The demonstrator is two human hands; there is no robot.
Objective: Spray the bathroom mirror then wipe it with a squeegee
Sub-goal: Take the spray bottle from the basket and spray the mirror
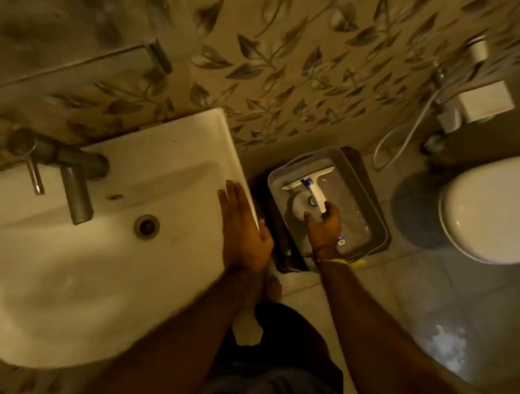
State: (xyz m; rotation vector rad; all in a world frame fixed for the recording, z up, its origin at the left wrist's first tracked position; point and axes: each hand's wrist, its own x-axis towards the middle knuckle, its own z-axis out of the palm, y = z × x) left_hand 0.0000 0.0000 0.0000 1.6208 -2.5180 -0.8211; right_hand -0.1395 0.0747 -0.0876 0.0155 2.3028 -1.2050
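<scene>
A white T-shaped squeegee (311, 184) with a blue label lies in a grey basket (367, 190) on the floor, right of the washbasin. My right hand (324, 228) reaches down into the basket, thumb and fingers closed around the end of the squeegee's handle. Under the squeegee lies a white rounded item (299, 208), partly hidden; I cannot tell what it is. My left hand (244, 234) lies flat on the right rim of the white washbasin (178, 158), holding nothing. The mirror is not clearly visible.
A metal tap (75, 188) juts over the basin, with a glass shelf and bracket (158, 56) above it. A white toilet (489, 215) stands at the right, below a hose sprayer (398, 139) and a wall box (485, 100). Leaf-patterned tiles cover the wall.
</scene>
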